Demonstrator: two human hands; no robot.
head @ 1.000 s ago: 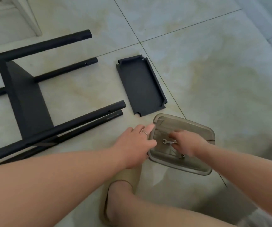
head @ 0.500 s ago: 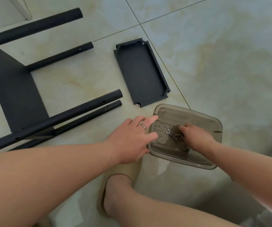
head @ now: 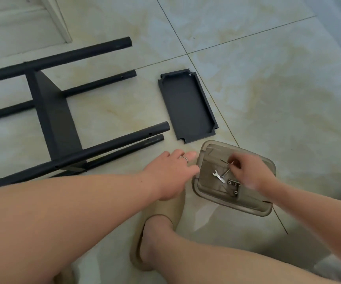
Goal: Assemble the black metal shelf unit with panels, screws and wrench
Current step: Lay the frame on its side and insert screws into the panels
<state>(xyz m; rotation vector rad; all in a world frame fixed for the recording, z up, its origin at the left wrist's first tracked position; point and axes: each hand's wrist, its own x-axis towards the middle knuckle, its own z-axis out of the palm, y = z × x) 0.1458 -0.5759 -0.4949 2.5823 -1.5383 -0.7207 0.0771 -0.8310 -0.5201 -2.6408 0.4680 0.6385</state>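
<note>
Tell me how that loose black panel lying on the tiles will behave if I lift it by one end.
The panel looks like thin sheet metal with a folded-up rim, so it will probably stay stiff rather than sag. Lying flat on the glossy floor, it would likely slide when pushed, not roll or tip.

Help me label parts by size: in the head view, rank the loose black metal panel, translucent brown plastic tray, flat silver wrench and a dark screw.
Translucent brown plastic tray (nearer, so unsure versus panel)
Loose black metal panel
Flat silver wrench
Dark screw
</note>
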